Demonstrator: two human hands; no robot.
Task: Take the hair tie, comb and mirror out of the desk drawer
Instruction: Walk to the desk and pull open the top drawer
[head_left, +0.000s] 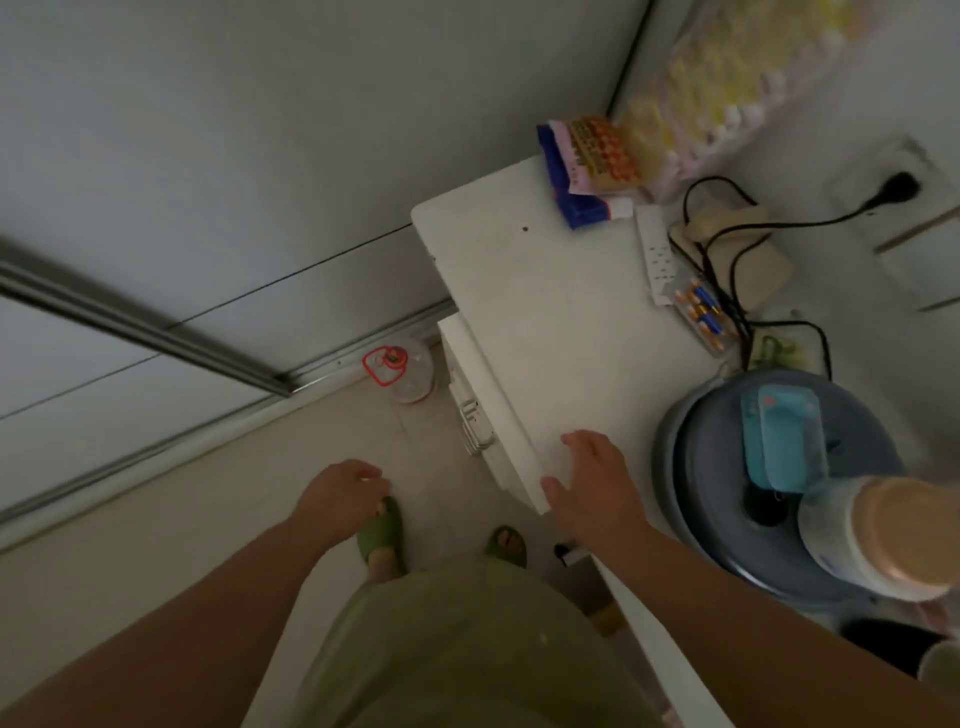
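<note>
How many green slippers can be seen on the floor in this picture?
2. One green slipper is on the floor just below the left hand, partly covered by it. The other slipper is to its right, near the desk edge.

A lived-in room of a home, likely a small bedroom or dormitory corner. A white counter (545, 312) stands against plain white walls, with a drawer unit (470, 395) beneath its edge, just beyond the right hand (592, 483). Past that hand lie snack packets (587, 166), a white power strip (657, 254) with tangled black cables, and a clear box of pens (704, 314). To its right sits a large blue water jug (727, 499). Near the left hand (337, 499), green slippers (382, 535) rest on a pale tiled floor (156, 519).
</note>
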